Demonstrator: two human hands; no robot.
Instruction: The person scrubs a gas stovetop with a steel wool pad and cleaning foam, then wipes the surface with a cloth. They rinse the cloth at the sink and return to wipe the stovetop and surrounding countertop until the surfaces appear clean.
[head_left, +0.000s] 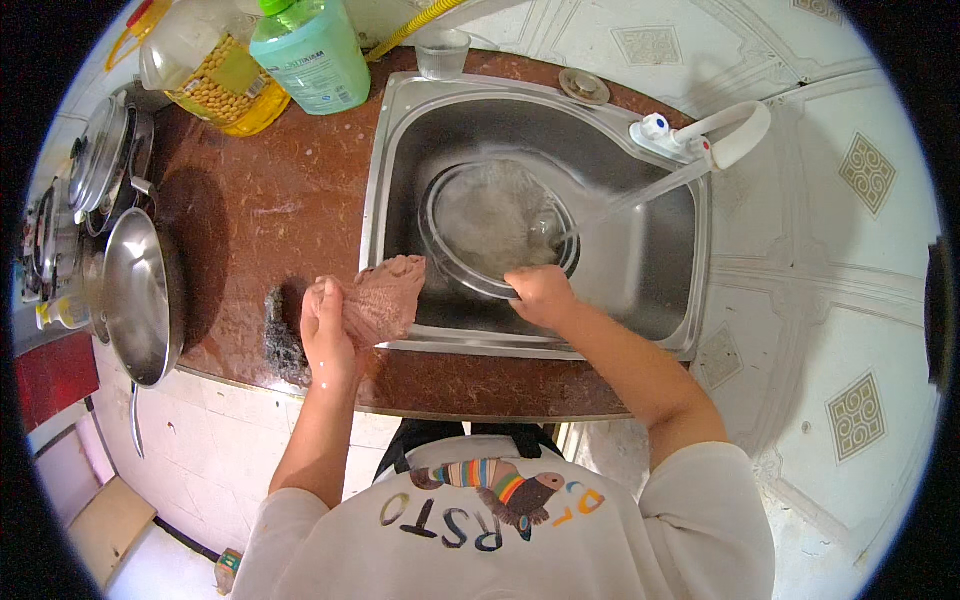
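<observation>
A bunched pinkish-brown cloth is gripped in my left hand, above the countertop at the sink's left edge. My right hand has hold of the near rim of a round metal basin. This vessel sits inside the stainless steel sink with cloudy water in it. From the white tap a stream of water runs down into the basin and stirs its surface. The palm side of my right hand is hidden.
Behind the sink's left side stand an oil bottle and a green detergent bottle. A plastic cup and a sink strainer rest along the back. A frying pan leans at the left. A dark wet patch marks the brown countertop.
</observation>
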